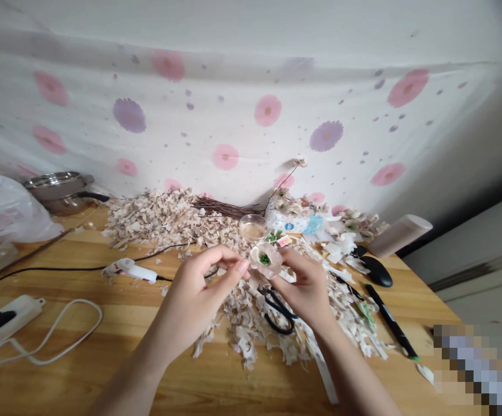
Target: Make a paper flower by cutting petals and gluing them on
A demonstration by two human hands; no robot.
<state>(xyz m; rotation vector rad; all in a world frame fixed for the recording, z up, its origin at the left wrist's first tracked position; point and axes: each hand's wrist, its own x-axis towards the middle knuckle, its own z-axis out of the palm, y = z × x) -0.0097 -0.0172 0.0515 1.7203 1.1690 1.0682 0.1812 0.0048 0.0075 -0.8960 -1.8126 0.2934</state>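
while its green centre (264, 260) faces the camera, the pale flower (273, 263) is held up above the middle of the table (142, 312), between the two hands. the right hand (306, 284) has it pinched at its right edge between thumb and fingers. the left hand (211, 276) comes in from the other side, thumb and forefinger drawn close at the flower's left edge; whether they grip a petal or only sit just beside it, i cannot tell.

beneath the hands, black-handled scissors (282, 331) lie among loose pale scraps (246, 341), partly covered by them. just behind the flower is a clear round dish (253, 236), and behind that a bundle of thin brown stems (225, 205) rests by a large heap of dry-looking pale petals (155, 218). to the right of the stems, more made-up flowers (294, 203) are gathered over a white and blue packet (292, 225).

farther right lie a black rounded object (377, 271), a black pen-like stick (390, 319) and a pale cylinder (401, 236). on the left are a white device (138, 271) on a black cord, a power strip (14, 323), a metal pot (58, 196) and a white plastic bag (8, 208).
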